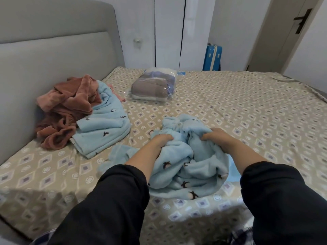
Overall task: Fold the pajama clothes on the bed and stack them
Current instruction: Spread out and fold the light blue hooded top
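Bedroom with a big bed (247,106) in a patterned sheet. Near the bed's front edge lies a crumpled blue pajama (187,167). The left hand (161,140) and right hand (218,136) each grab a bunch of it, fingers (169,137) curled tight in the cloth, likely to pull it open and flat for folding. By the headboard (44,55) edge sit a second blue piece (104,124), laid loosely, and a messy pink-brown pile (67,106). Near the far edge, a clear bag (154,87) holds folded grey bedding.
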Motion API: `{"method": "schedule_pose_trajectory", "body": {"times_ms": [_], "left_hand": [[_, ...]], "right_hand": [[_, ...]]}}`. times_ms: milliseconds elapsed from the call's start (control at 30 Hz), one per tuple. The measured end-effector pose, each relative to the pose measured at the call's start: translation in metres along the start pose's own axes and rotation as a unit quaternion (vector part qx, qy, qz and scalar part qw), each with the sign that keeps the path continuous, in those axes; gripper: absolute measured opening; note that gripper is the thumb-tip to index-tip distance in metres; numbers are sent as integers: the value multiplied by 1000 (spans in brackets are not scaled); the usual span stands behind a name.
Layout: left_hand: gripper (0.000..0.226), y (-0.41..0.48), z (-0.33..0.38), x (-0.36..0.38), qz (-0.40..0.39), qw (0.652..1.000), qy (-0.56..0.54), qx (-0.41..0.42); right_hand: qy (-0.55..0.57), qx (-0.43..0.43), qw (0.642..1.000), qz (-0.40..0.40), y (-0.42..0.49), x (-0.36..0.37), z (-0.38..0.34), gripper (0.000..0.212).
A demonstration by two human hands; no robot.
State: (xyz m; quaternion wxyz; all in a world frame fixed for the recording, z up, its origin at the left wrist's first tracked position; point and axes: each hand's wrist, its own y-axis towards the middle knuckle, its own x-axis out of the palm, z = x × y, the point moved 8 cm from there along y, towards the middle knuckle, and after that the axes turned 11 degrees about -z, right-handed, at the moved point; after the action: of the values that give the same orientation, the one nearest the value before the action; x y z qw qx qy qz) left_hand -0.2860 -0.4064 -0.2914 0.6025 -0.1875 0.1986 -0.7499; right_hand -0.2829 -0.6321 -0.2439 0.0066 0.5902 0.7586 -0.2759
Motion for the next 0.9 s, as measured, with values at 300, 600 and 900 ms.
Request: {"method": "schedule_pose_trajectory", "body": {"times_ms": [300, 600, 900], "left_hand": [[15, -90, 86, 5, -146, 950, -187, 203], [39, -221, 197, 15, -120, 922, -166, 330], [14, -371, 286, 15, -43, 852, -124, 506]], "right_hand": [[209, -101, 973, 10, -65, -13, -50, 36], [286, -271, 919, 27, -161, -16, -177, 35], [257, -408, 876, 15, -275, -31, -291, 42]]}}
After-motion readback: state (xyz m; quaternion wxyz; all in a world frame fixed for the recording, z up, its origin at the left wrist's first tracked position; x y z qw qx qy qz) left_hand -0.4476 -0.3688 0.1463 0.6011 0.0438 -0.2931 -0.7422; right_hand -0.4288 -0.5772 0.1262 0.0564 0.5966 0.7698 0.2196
